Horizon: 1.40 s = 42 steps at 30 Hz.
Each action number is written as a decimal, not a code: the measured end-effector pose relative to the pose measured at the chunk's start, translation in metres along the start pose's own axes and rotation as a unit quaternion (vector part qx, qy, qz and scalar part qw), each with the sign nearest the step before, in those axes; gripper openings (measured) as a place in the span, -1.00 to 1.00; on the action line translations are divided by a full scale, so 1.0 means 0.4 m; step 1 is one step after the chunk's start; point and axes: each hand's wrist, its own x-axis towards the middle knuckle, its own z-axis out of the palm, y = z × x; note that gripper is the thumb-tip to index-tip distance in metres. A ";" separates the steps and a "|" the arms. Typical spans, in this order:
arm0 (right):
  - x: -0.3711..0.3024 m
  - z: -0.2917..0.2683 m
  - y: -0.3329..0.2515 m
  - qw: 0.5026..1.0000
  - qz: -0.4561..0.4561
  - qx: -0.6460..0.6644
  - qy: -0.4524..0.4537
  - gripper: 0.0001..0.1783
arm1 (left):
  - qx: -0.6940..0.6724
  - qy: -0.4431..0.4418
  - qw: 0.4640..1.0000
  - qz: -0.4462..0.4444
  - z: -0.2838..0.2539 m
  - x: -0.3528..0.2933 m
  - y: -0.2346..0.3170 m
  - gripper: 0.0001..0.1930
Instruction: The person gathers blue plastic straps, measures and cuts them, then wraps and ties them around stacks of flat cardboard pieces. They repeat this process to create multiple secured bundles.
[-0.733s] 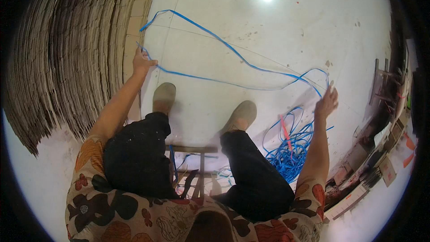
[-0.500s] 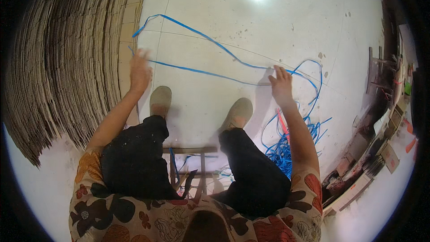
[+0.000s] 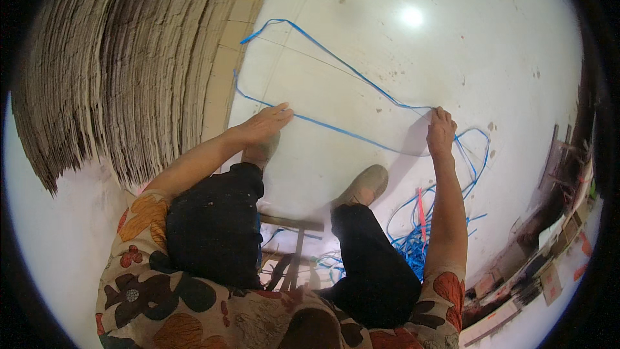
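Meeting the blue strap (image 3: 336,128), the right hand (image 3: 442,133) has its fingers bent down where the far run reaches it; the left hand (image 3: 266,123) stretches its fingertips over the near run. Whether either pinches the strap or only presses it, I cannot tell. Laying out and evening the strap looks like the step in hand; the next move probably calls for a light pinch that leaves both runs untwisted. It lies on the floor (image 3: 491,39), its long axis slanting from the floor's left edge, beside the cardboard stack (image 3: 103,71), toward the near right. At that edge one tip points to the stack, the other bends away from the person. Past the right hand, strap loops toward a blue tangle (image 3: 411,249) and a red strip (image 3: 422,212).
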 end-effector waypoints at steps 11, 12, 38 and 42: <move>0.033 -0.053 -0.066 0.997 0.063 -0.011 0.053 -0.53 | -0.100 -0.011 0.990 -0.103 -0.125 -0.054 0.049 -0.46; 0.031 -0.056 -0.064 0.997 0.041 -0.009 0.072 -0.53 | -0.073 0.027 0.994 -0.082 -0.178 -0.079 0.057 -0.42; -0.067 -0.181 -1.095 0.883 -0.279 0.340 -0.164 -0.68 | -0.035 0.274 0.792 -0.545 -0.491 -0.780 -0.049 -0.06; -0.112 -0.146 -1.130 0.868 -0.292 0.347 -0.202 -0.75 | -0.069 0.306 0.777 -0.546 -0.493 -0.814 -0.056 -0.04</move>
